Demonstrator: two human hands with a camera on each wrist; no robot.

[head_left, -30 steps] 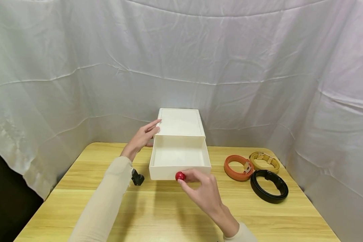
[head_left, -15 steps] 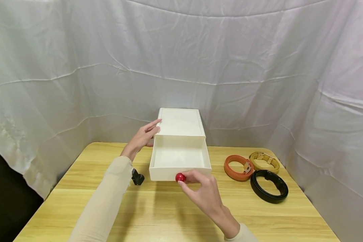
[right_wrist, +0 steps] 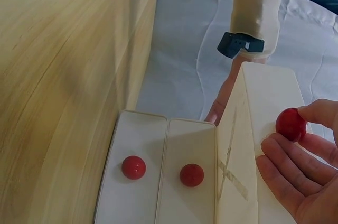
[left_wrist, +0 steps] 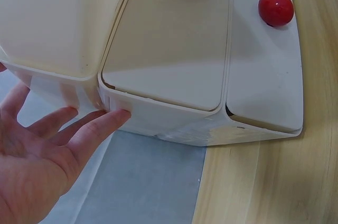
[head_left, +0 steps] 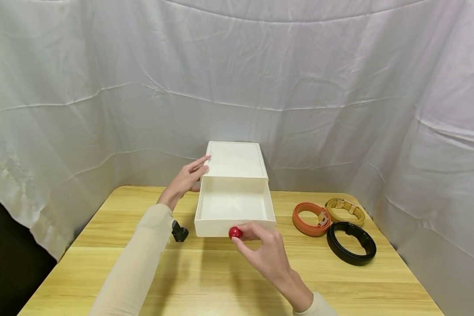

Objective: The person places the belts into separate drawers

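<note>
A white drawer box (head_left: pixel 235 160) stands at the back of the wooden table (head_left: pixel 221 281), its top drawer (head_left: pixel 235 205) pulled out and empty inside. My right hand (head_left: pixel 245 238) pinches the drawer's red knob (head_left: pixel 235 232) between thumb and fingers; the right wrist view shows that knob (right_wrist: pixel 291 123) at my fingertips (right_wrist: pixel 280 152). My left hand (head_left: pixel 187 177) lies flat against the box's left side with straight fingers (left_wrist: pixel 97 129). Two lower drawers with red knobs (right_wrist: pixel 133 167) (right_wrist: pixel 191 175) are closed.
Three coiled belts lie to the right of the box: an orange one (head_left: pixel 310 218), a tan one (head_left: pixel 345 210) and a black one (head_left: pixel 351 242). A white cloth (head_left: pixel 237 87) hangs behind and around the table. A black wrist camera (head_left: pixel 179 231) sits on my left forearm.
The top drawer and its red knob have slid slightly toward me with my right hand. My left hand has stayed in place on the box.
</note>
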